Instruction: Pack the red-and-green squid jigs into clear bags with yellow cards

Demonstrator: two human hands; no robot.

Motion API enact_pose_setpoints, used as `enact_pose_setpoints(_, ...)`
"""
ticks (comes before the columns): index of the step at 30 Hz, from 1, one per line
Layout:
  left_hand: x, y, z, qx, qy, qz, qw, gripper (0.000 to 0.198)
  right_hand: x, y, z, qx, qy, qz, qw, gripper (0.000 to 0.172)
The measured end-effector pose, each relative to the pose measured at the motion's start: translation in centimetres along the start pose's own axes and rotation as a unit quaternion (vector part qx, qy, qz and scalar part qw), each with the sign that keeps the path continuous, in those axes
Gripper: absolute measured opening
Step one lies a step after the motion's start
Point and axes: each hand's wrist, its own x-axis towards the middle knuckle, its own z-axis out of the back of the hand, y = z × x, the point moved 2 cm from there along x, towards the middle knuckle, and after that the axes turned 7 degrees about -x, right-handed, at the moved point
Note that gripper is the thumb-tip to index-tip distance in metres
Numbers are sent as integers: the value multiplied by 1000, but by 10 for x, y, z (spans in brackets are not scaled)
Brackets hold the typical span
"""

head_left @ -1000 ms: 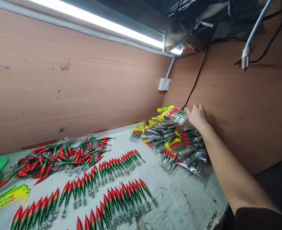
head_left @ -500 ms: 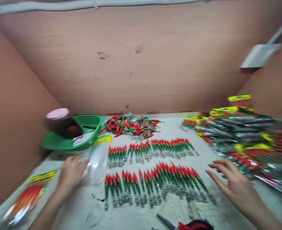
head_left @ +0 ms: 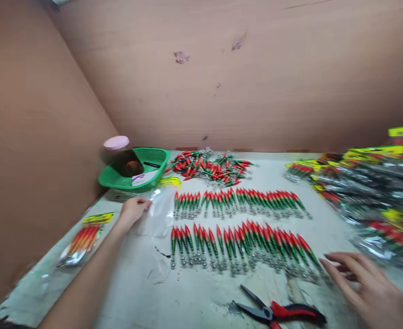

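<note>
Far left we have a packet of orange lures [head_left: 85,240] on the desk [head_left: 143,278], then the green basket [head_left: 114,183] crowding in just behind the left hand [head_left: 132,214], a pink-lidded jar [head_left: 123,161] sitting inside it. That left grip is narrow, right at the edge of the clear bag [head_left: 158,219]; blur keeps us from telling whether it pinches the film. Yellow cards [head_left: 170,183] lie just behind, then a tangled heap of lures [head_left: 208,168]. And mid-desk we get the loose lures, a far row [head_left: 244,200] and a near row [head_left: 243,235], red tips away from us, green bodies, silvery hooks. Just in front, pliers [head_left: 268,314] lie spread. The right hand [head_left: 368,278], grip loosely parted, hangs beside the near row's end, near a glossy stack of packets [head_left: 368,183].
</note>
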Motion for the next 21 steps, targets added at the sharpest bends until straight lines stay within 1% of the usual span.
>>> enact_pose_setpoints(1, -2, -1, 3, -7, -2, 0, 1000, 24, 2, 7, 5, 8, 14, -4, 1000, 39)
enact_pose_setpoints(3, -4, -1, 12, -24, -15, 1, 1000, 27, 6, 15, 14, 21, 43, -15, 999, 34)
enact_pose_setpoints(5, -4, 3, 20, -39, -42, 17, 998, 25, 6, 15, 20, 25, 69, -22, 997, 28)
enact_pose_setpoints(6, -2, 6, 23, -55, -43, 18, 997, 23, 5, 13, 22, 26, 82, -22, 996, 26)
enact_pose_setpoints(7, 0, 11, 25, -98, -55, 33, 993, 25, 3, 12, 25, 29, 96, -18, 995, 24)
enact_pose_setpoints(8, 2, 17, 26, -209, -66, 59, 974, 27, 1, 11, 26, 33, 111, -10, 993, 22)
enact_pose_setpoints(10, 5, 23, 25, -306, -62, 71, 947, 33, -3, 10, 27, 46, 142, 11, 989, 21)
enact_pose_setpoints(12, 0, 20, 24, -399, -34, 85, 913, 30, -6, 11, 25, 57, 160, 29, 985, 23)
enact_pose_setpoints(13, -8, 14, 23, -459, -12, 105, 882, 24, -7, 11, 24, 60, 162, 35, 984, 23)
enact_pose_setpoints(14, -20, 6, 22, -520, -14, 147, 841, 17, -8, 12, 22, 63, 160, 39, 984, 22)
enact_pose_setpoints(15, -34, -6, 20, -558, -2, 176, 811, 10, -9, 11, 20, 66, 156, 43, 985, 21)
enact_pose_setpoints(16, -52, -20, 16, -573, 25, 218, 790, 11, -9, 11, 20, 69, 152, 46, 985, 21)
enact_pose_setpoints(17, -72, -34, 11, -587, 39, 250, 769, 19, -9, 12, 20, 74, 148, 50, 985, 21)
enact_pose_setpoints(18, -91, -49, 5, -602, 64, 251, 755, 26, -9, 13, 22, 80, 144, 55, 985, 20)
enact_pose_setpoints(19, -109, -64, -2, -623, 93, 242, 738, 28, -9, 15, 25, 88, 136, 60, 985, 20)
enact_pose_setpoints(20, -125, -78, -11, -654, 144, 213, 711, 27, -8, 18, 30, 98, 124, 64, 985, 18)
enact_pose_setpoints(21, -139, -90, -20, -676, 175, 197, 688, 23, -7, 23, 36, 109, 109, 67, 986, 17)
